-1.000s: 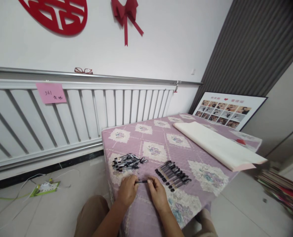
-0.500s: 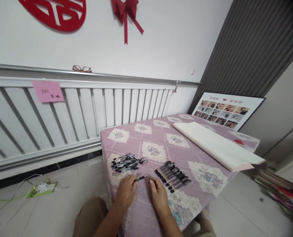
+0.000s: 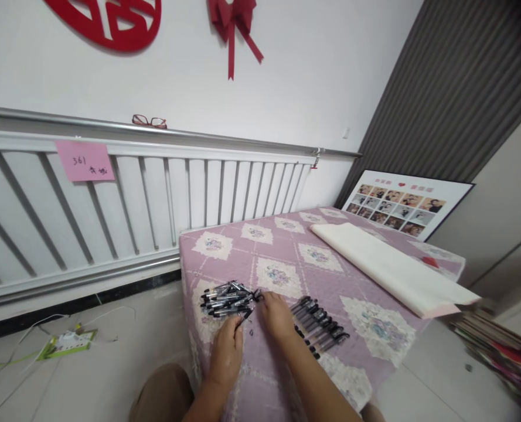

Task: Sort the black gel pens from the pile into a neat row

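My left hand (image 3: 227,350) is closed around a black pen (image 3: 245,317), its tip end pointing up and away. My right hand (image 3: 278,316) reaches to the right end of a loose pile of black-and-clear pens (image 3: 227,299). Its fingertips pinch together at a small dark piece there, too small to make out. A tiny dark bit (image 3: 251,332) lies on the cloth between my hands. To the right, a neat row of capped pens (image 3: 319,322) lies side by side, partly hidden by my right wrist.
A purple flowered cloth (image 3: 260,366) covers the table. Folded cream sheets (image 3: 387,266) lie along its right side, with a photo board (image 3: 407,202) behind. A white radiator (image 3: 155,205) stands at the back left. On the floor sits a power strip (image 3: 69,341) with cables.
My right hand has moved forward and left to the pile's right end. My left hand still holds the pen, now tilted more upright. The view has shifted slightly.
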